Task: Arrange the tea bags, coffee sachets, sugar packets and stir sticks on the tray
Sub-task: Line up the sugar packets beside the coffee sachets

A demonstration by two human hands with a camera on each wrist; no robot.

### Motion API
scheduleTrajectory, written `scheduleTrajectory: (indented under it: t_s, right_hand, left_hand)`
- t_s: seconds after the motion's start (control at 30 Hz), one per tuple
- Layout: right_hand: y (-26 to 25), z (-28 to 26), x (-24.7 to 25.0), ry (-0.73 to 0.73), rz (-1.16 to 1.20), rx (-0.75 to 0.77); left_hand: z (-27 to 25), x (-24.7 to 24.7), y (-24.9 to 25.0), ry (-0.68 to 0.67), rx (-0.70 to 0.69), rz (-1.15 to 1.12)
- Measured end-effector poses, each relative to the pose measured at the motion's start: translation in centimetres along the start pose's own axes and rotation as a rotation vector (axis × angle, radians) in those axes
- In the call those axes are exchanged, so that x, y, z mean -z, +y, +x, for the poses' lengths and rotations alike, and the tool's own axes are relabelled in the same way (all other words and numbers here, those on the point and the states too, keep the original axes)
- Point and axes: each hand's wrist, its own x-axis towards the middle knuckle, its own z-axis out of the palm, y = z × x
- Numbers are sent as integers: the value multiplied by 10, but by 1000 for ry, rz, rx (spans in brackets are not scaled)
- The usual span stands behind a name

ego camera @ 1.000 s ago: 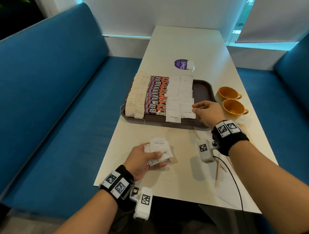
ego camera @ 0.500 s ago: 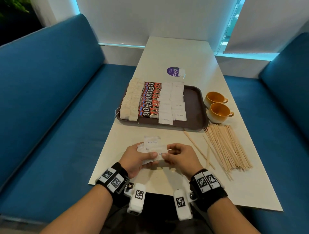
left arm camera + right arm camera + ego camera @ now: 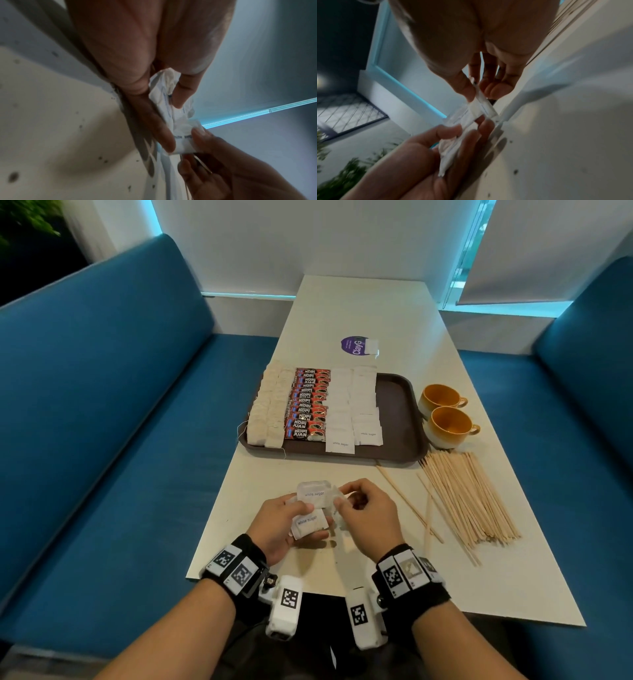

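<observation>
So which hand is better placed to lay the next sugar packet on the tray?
Right hand: it pinches one sugar packet, nearer the tray side with room. The left hand grips the stack.

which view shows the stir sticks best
The head view: the stir sticks lie fanned out whole on the table, right of both hands. Neither wrist view shows them clearly; both are filled with fingers and sugar packets.

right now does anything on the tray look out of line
Yes. The front sugar packet in the left sugar row sticks out past its neighbours toward the tray rim, breaking the even front edge. A tea bag string trails over the rim too. Nothing looks spilled or torn.
</observation>
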Motion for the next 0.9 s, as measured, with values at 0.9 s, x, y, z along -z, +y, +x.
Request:
scheduleTrajectory:
  t_s: [0.9]
  right_hand:
    - [17, 1, 7, -180, 184, -101]
  left_hand:
    - [-6, 0, 5, -17, 4, -39]
